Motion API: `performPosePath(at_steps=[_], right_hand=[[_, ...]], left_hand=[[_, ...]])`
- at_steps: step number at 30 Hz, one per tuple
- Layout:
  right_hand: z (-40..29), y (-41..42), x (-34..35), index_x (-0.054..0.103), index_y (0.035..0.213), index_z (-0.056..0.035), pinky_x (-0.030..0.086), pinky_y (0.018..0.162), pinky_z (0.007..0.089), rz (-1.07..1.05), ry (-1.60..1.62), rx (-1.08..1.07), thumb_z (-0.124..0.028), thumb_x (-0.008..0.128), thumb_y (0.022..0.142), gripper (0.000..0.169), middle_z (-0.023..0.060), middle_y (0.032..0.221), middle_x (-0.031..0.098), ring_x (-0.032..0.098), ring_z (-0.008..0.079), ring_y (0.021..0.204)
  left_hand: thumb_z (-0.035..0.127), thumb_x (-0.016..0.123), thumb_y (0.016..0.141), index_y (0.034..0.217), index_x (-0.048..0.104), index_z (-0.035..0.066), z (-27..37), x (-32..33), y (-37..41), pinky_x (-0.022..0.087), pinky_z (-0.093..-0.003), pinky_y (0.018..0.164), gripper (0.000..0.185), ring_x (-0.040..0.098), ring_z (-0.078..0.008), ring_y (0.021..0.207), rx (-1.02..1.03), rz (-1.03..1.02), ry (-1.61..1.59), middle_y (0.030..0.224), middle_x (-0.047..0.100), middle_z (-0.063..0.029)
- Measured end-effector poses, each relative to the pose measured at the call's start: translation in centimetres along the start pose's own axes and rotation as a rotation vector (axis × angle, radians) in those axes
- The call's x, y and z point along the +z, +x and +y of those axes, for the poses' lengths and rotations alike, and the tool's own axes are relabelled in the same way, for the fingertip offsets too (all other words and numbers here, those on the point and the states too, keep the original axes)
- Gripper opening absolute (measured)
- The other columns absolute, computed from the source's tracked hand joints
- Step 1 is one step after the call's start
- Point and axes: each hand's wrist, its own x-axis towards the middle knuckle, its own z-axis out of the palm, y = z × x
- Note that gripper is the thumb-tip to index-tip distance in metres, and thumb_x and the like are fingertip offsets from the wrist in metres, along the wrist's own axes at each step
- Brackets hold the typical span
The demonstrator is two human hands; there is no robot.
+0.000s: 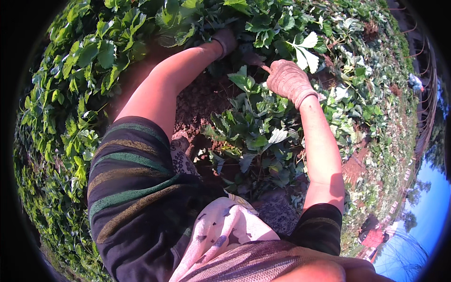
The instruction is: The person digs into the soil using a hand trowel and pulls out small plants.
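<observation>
My right hand (287, 79), in a soil-stained knitted glove, is closed around the handle of a small hand tool (259, 61); its dark metal end points left into shadow among the leaves. My left hand (225, 40), gloved too, reaches into the shaded foliage just left of the tool. Its fingers are hidden, so what it touches cannot be seen. Green strawberry plants (246, 83) stand below and between my hands. Dark loose soil (202, 98) shows beneath my left forearm.
Dense leafy plants (84, 56) line the left. Wilted or uprooted plants (366, 102) cover the ground to the right. Metal hoops (421, 67) stand along the far right edge. Another person in red clothing (373, 238) is in the distance at lower right.
</observation>
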Motion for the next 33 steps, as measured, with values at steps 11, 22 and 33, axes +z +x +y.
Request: performPosePath(at_steps=[11,22,33], right_hand=[[3.3,-5.7,8.9,0.072,0.099,-0.0097,0.053,0.083,0.0414,0.030,0.599,0.471,-0.020,0.060,0.081,0.024,0.0189,0.097,0.069,0.067,0.0348,0.092],[-2.8,6.1,7.3,0.070,0.099,-0.0022,0.053,0.089,0.0417,-0.003,0.140,0.115,-0.018,0.056,0.083,0.027,0.0238,0.104,0.067,0.064,0.0386,0.102],[-8.7,6.2,11.1,0.040,0.145,-0.0163,0.052,0.088,0.0416,-0.199,0.632,0.276,-0.017,0.061,0.078,0.071,0.0206,0.110,0.067,0.065,0.0356,0.102]], left_hand=[[0.021,0.050,0.087,0.100,0.074,0.012,2.3,3.9,4.4,0.053,-0.0428,0.077,0.028,0.069,-0.0300,0.092,0.017,0.148,0.311,0.102,0.071,-0.0125],[0.021,0.054,0.085,0.099,0.075,0.016,-0.2,-1.6,1.2,0.053,-0.0418,0.075,0.026,0.069,-0.0284,0.089,-0.021,-0.269,0.146,0.099,0.073,-0.0080],[0.028,0.047,0.089,0.109,0.073,0.016,-2.0,10.3,5.2,0.049,-0.0456,0.082,0.035,0.065,-0.0285,0.102,-0.286,-0.375,0.206,0.114,0.069,-0.0090]])
